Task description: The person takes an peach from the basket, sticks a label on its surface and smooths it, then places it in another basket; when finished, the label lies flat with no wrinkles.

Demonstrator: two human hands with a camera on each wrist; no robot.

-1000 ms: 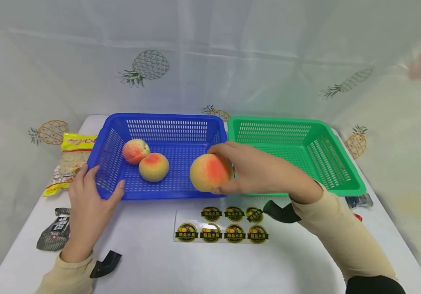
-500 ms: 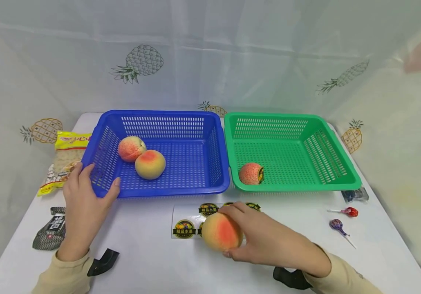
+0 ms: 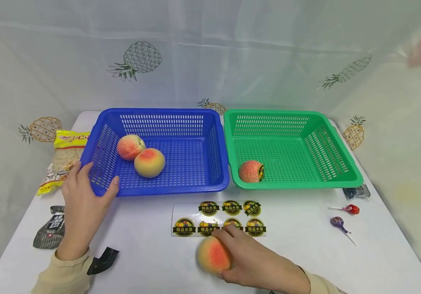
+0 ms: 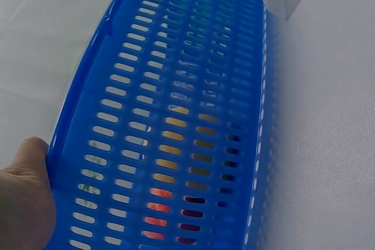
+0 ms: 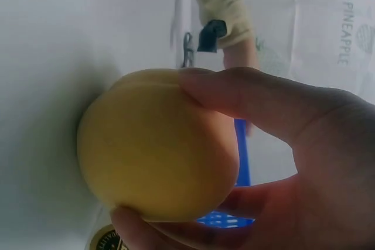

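My left hand (image 3: 87, 208) rests at the near left corner of a blue basket (image 3: 166, 190), fingers spread against its rim. In the left wrist view, part of that hand (image 4: 26, 200) touches the basket's rim. Two peaches, one reddish (image 3: 130, 147) and one yellow with a red top (image 3: 150, 163), lie in the basket's left part. Near the table's front, my right hand (image 3: 254, 261) grips a yellow peach with a red patch (image 3: 213, 255), thumb and fingers on opposite sides, low over the table. Just behind it lies a clear sheet of round fruit stickers (image 3: 195, 218).
A green basket (image 3: 295, 185) stands right of the blue one, with one stickered peach (image 3: 250, 171) inside. Two lollipops, red (image 3: 352, 209) and purple (image 3: 337, 221), lie at right beside a dark packet (image 3: 357, 192). A yellow bag (image 3: 68, 153) and dark pouch (image 3: 50, 230) are at left.
My right hand has carried the yellow peach out of the blue basket, over the sticker sheet, and down toward the table's front. My left hand has stayed at the basket's corner.
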